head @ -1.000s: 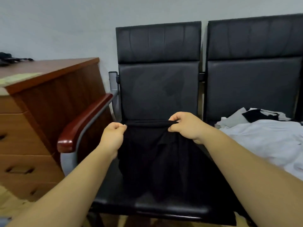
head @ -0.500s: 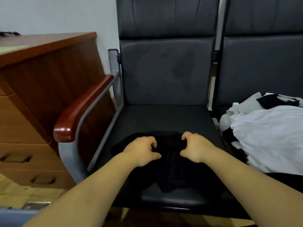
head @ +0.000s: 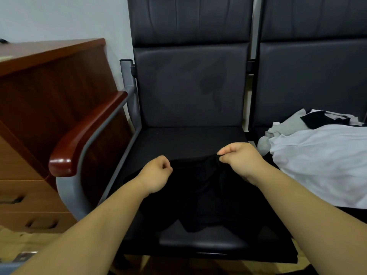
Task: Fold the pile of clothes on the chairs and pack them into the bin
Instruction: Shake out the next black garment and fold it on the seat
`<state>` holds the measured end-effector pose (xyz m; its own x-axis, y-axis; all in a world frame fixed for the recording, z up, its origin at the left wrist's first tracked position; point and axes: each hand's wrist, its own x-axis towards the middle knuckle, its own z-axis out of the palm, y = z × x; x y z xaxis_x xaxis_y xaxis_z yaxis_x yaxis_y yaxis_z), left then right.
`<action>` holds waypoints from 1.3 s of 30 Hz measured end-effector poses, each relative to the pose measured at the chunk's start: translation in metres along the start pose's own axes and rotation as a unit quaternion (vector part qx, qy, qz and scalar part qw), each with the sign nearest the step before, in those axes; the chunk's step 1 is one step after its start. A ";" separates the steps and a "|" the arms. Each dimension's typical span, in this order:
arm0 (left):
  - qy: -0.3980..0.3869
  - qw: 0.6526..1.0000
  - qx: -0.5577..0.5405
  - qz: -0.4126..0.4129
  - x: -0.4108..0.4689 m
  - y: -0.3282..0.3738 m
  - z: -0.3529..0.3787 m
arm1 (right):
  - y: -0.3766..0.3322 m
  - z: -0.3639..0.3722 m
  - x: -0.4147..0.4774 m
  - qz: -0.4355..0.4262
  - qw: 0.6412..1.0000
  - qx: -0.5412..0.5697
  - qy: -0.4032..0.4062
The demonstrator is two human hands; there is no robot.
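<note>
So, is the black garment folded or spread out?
Spread out: the garment lies loose on the seat, top edge held between left hand and right hand.

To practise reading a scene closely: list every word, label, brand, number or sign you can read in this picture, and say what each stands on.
No text can be read anywhere.
black garment: no label or print shows.
pile of clothes: no print shows.
chair and wooden desk: no mark or sign.
pale sheet on the desk: too blurred and cut off to tell whether it bears writing.
</note>
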<state>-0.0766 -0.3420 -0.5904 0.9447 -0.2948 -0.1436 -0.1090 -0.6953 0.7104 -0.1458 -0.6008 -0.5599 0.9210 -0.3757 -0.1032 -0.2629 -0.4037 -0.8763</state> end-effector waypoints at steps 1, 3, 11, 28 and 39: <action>0.019 0.999 -0.035 -0.014 0.001 0.003 -0.001 | -0.002 -0.002 -0.002 -0.007 1.000 0.018 0.001; 0.066 0.991 -0.112 -0.039 0.003 0.007 -0.005 | -0.005 -0.005 -0.003 -0.013 0.999 0.033 0.002; 0.137 0.964 -0.216 -0.076 0.006 0.004 -0.024 | -0.015 -0.018 -0.014 -0.078 0.986 -0.050 -0.141; 0.112 0.989 0.049 0.083 -0.026 0.070 -0.120 | -0.109 -0.049 -0.021 -0.021 0.982 0.185 -0.004; 0.199 0.959 -0.155 0.126 -0.074 0.202 -0.232 | -0.239 -0.144 -0.067 -0.225 0.957 -0.170 -0.068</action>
<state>-0.0969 -0.3087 -0.2766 0.9505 -0.1120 0.2898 -0.3103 -0.3881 0.8678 -0.1863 -0.5992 -0.2762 0.9856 0.0023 0.1692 0.1126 -0.7555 -0.6454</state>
